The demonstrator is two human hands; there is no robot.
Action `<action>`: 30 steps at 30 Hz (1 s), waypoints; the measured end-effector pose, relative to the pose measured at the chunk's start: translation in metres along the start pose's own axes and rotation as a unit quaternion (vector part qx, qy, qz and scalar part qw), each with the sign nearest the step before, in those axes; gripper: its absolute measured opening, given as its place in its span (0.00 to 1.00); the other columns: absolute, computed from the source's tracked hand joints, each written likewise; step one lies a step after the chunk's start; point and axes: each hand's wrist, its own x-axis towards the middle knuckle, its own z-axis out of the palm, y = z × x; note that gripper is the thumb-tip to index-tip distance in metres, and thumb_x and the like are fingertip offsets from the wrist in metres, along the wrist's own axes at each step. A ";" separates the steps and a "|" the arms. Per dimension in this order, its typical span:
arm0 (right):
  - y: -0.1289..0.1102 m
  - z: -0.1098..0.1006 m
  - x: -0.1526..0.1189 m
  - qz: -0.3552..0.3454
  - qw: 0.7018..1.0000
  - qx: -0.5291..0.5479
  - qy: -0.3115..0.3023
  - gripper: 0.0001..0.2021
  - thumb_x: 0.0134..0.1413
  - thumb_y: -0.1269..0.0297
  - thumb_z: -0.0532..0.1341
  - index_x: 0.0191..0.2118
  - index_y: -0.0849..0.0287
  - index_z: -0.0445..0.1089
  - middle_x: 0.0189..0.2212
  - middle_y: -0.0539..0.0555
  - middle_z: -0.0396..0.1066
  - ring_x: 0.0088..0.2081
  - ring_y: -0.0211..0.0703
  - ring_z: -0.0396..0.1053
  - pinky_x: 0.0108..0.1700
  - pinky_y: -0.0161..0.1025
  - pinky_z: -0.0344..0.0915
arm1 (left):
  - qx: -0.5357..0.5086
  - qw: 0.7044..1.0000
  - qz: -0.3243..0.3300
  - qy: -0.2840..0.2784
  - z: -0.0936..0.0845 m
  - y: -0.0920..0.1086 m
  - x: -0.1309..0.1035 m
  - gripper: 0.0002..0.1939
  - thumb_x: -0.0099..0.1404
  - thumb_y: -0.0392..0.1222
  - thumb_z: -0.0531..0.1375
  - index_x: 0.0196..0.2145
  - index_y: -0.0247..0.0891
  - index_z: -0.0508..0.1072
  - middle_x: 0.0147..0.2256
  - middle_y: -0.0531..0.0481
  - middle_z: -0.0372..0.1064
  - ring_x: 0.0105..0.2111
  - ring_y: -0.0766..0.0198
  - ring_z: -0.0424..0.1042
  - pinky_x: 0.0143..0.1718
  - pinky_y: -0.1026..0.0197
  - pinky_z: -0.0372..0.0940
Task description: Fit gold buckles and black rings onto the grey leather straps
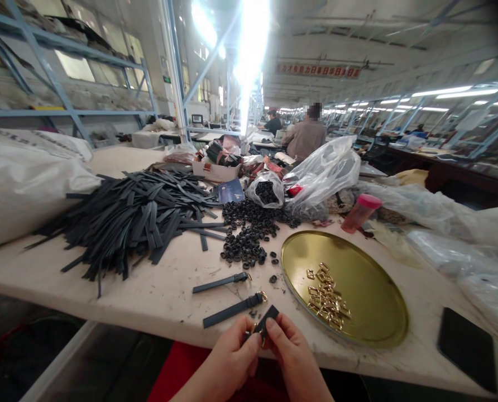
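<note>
At the table's front edge, my left hand (pixel 241 347) and my right hand (pixel 286 338) are closed together on one short dark strap (pixel 269 318). Its upper end sticks out above my right thumb. A bit of gold metal shows between my fingers, apparently a buckle, mostly hidden. Just beyond my hands lie two dark straps with gold buckles, the nearer strap (pixel 234 310) and the farther strap (pixel 220 282). To the right, a round gold tray (pixel 370 279) holds a pile of gold buckles (pixel 328 298). Small black loops (pixel 244 240) are heaped behind the straps.
A large pile of dark strips (pixel 140 218) covers the left of the table. Behind the loops are a bag of loops (pixel 266 192), a box (pixel 215 170) and clear plastic (pixel 328 167). A pink-lidded jar (pixel 360 213) and a black flat slab (pixel 467 346) are at right.
</note>
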 end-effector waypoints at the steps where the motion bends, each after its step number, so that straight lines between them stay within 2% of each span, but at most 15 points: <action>1: -0.001 0.000 0.000 0.003 1.000 -0.008 -0.006 0.14 0.48 0.53 0.59 0.29 0.60 0.68 0.23 0.49 0.67 0.25 0.36 0.61 0.29 0.33 0.60 | -0.012 1.000 -0.016 -0.008 0.000 0.001 0.001 0.15 0.57 0.54 0.50 0.30 0.39 0.59 0.14 0.63 0.55 0.08 0.76 0.45 0.10 0.70 0.39; 3: -0.002 0.000 -0.001 -0.014 0.999 -0.050 -0.013 0.14 0.51 0.53 0.56 0.30 0.60 0.67 0.24 0.50 0.67 0.27 0.38 0.62 0.30 0.34 0.60 | -0.030 0.999 -0.033 -0.005 0.000 0.002 0.003 0.15 0.55 0.54 0.52 0.28 0.39 0.58 0.17 0.59 0.61 0.07 0.78 0.46 0.09 0.70 0.38; 6: -0.003 0.001 -0.003 -0.097 0.981 -0.170 0.008 0.13 0.53 0.55 0.54 0.27 0.59 0.65 0.22 0.49 0.65 0.26 0.38 0.62 0.28 0.33 0.59 | -0.025 0.998 -0.030 0.040 0.002 -0.005 0.007 0.13 0.55 0.52 0.51 0.25 0.39 0.56 0.19 0.58 0.63 0.08 0.78 0.48 0.09 0.70 0.39; 9: -0.003 -0.003 -0.004 -0.163 0.955 -0.248 0.010 0.09 0.51 0.58 0.56 0.28 0.58 0.66 0.24 0.50 0.65 0.28 0.39 0.63 0.30 0.34 0.59 | 0.044 0.994 0.013 0.103 0.004 -0.007 0.006 0.09 0.56 0.46 0.51 0.23 0.39 0.58 0.18 0.58 0.61 0.14 0.74 0.55 0.15 0.70 0.50; 12: -0.005 -0.008 -0.001 -0.117 0.968 -0.221 -0.012 0.08 0.48 0.59 0.59 0.27 0.58 0.65 0.24 0.49 0.65 0.28 0.39 0.63 0.30 0.34 0.59 | 0.112 0.988 0.013 0.104 0.004 0.006 -0.002 0.08 0.56 0.42 0.52 0.23 0.38 0.59 0.19 0.57 0.61 0.21 0.70 0.60 0.23 0.68 0.55; 15: -0.007 -0.010 0.005 -0.016 0.990 -0.124 -0.057 0.11 0.45 0.57 0.61 0.25 0.59 0.63 0.21 0.46 0.63 0.25 0.37 0.61 0.28 0.33 0.58 | 0.144 0.988 -0.026 0.054 0.000 0.022 -0.007 0.09 0.55 0.44 0.53 0.23 0.38 0.59 0.18 0.57 0.62 0.20 0.70 0.59 0.22 0.68 0.53; 17: -0.007 -0.009 0.009 0.030 0.994 -0.063 -0.089 0.14 0.41 0.54 0.63 0.24 0.59 0.61 0.20 0.45 0.62 0.24 0.36 0.59 0.28 0.33 0.58 | 0.156 0.986 -0.035 0.037 -0.004 0.025 -0.005 0.11 0.55 0.46 0.54 0.22 0.38 0.58 0.17 0.57 0.61 0.19 0.70 0.59 0.20 0.69 0.51; 20: -0.008 -0.007 0.012 0.044 0.993 -0.034 -0.108 0.16 0.40 0.53 0.64 0.24 0.58 0.60 0.19 0.45 0.61 0.23 0.35 0.59 0.27 0.33 0.57 | 0.136 0.989 -0.044 0.036 -0.009 0.018 0.008 0.14 0.54 0.49 0.55 0.21 0.39 0.56 0.14 0.59 0.60 0.15 0.72 0.56 0.16 0.70 0.48; 23: -0.017 -0.012 0.018 0.012 0.984 -0.095 -0.149 0.13 0.46 0.54 0.60 0.26 0.59 0.64 0.22 0.48 0.64 0.26 0.38 0.61 0.29 0.34 0.58 | 0.071 0.995 -0.064 0.035 -0.014 0.009 0.021 0.13 0.52 0.48 0.57 0.30 0.39 0.59 0.17 0.60 0.62 0.11 0.73 0.53 0.12 0.71 0.45; 25: -0.028 -0.021 0.031 -0.004 0.968 -0.157 -0.198 0.13 0.50 0.54 0.57 0.28 0.59 0.67 0.23 0.49 0.66 0.28 0.40 0.63 0.31 0.35 0.59 | 0.068 0.996 -0.055 0.028 -0.017 0.006 0.026 0.16 0.53 0.46 0.56 0.38 0.39 0.60 0.19 0.60 0.63 0.12 0.73 0.54 0.12 0.70 0.47; 26: -0.034 -0.027 0.040 -0.019 0.958 -0.199 -0.205 0.13 0.52 0.55 0.55 0.29 0.59 0.68 0.24 0.50 0.67 0.29 0.41 0.64 0.31 0.36 0.59 | 0.085 0.995 -0.046 0.027 -0.018 0.006 0.028 0.15 0.54 0.45 0.55 0.39 0.38 0.61 0.20 0.59 0.63 0.13 0.73 0.55 0.13 0.70 0.48; 27: -0.040 -0.033 0.052 -0.037 0.945 -0.256 -0.199 0.13 0.53 0.56 0.54 0.30 0.58 0.69 0.25 0.51 0.67 0.29 0.42 0.64 0.32 0.36 0.59 | 0.107 0.993 -0.038 0.029 -0.020 0.006 0.030 0.12 0.56 0.45 0.54 0.38 0.38 0.63 0.20 0.59 0.62 0.14 0.73 0.56 0.15 0.70 0.50; 28: -0.044 -0.039 0.066 -0.073 0.926 -0.335 -0.160 0.11 0.54 0.58 0.53 0.31 0.58 0.69 0.26 0.51 0.68 0.30 0.42 0.65 0.33 0.36 0.59 | 0.127 0.991 -0.034 0.037 -0.022 0.006 0.032 0.10 0.57 0.45 0.53 0.34 0.37 0.65 0.19 0.59 0.61 0.15 0.72 0.56 0.16 0.70 0.50; 29: -0.048 -0.044 0.080 -0.111 0.889 -0.429 -0.115 0.10 0.54 0.61 0.53 0.33 0.57 0.69 0.29 0.52 0.68 0.33 0.43 0.65 0.35 0.37 0.59 | 0.138 0.989 -0.033 0.047 -0.023 0.005 0.034 0.09 0.58 0.46 0.52 0.30 0.37 0.65 0.18 0.59 0.59 0.16 0.72 0.56 0.18 0.70 0.51; 30: -0.049 -0.048 0.094 -0.127 0.838 -0.523 -0.089 0.09 0.55 0.64 0.52 0.35 0.58 0.69 0.33 0.54 0.68 0.35 0.43 0.66 0.37 0.37 0.59 | 0.140 0.988 -0.034 0.058 -0.025 0.004 0.036 0.10 0.59 0.46 0.51 0.28 0.37 0.64 0.17 0.59 0.58 0.17 0.71 0.56 0.19 0.69 0.51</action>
